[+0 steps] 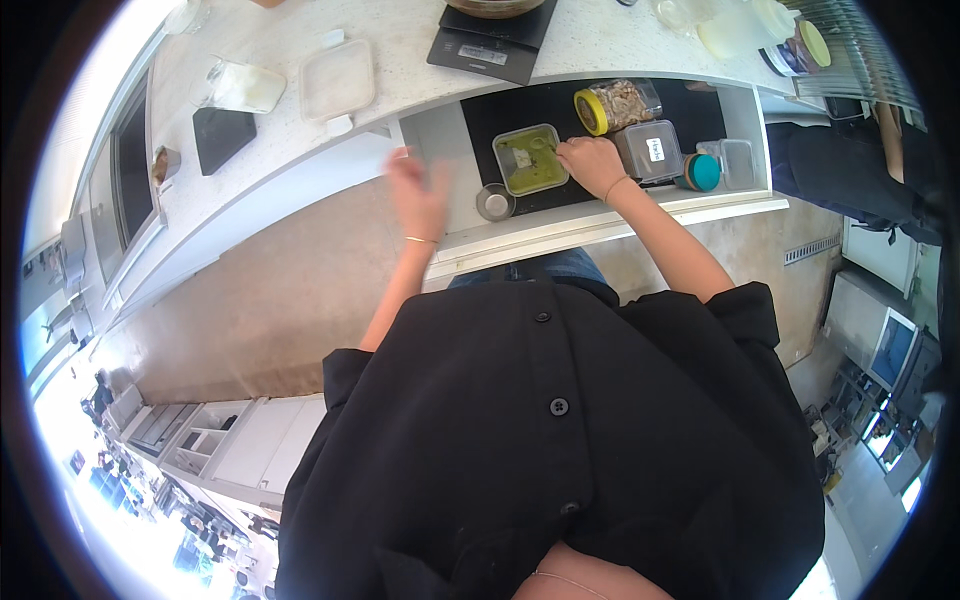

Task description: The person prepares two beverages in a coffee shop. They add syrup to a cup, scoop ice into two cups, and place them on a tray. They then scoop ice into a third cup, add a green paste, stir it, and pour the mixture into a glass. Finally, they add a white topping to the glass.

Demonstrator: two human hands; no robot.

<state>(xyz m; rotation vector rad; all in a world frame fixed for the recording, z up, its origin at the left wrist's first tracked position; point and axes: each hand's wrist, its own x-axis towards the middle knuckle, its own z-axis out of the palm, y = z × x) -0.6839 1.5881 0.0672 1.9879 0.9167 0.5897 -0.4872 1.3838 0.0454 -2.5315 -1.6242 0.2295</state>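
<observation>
An open drawer [450,217] is before me under the counter. In it a plastic tub of green powder [531,159] stands with its top uncovered. My right hand [592,161] is at the tub's right edge, fingers pinched together; whether they grip the rim or something small is hidden. My left hand [418,195], blurred, is over the drawer's left end, fingers apart and holding nothing. A small metal cup [496,202] sits at the tub's lower left. Right of the tub are a yellow-lidded jar [619,107], a lidded plastic box [651,152] and a teal-lidded jar [703,172].
On the counter [405,45] are a black digital scale [480,54] bearing a bowl, a flat plastic lid [337,81], a container of white contents [244,86] and several bottles and jars at the right. Another person [847,165] stands at the right.
</observation>
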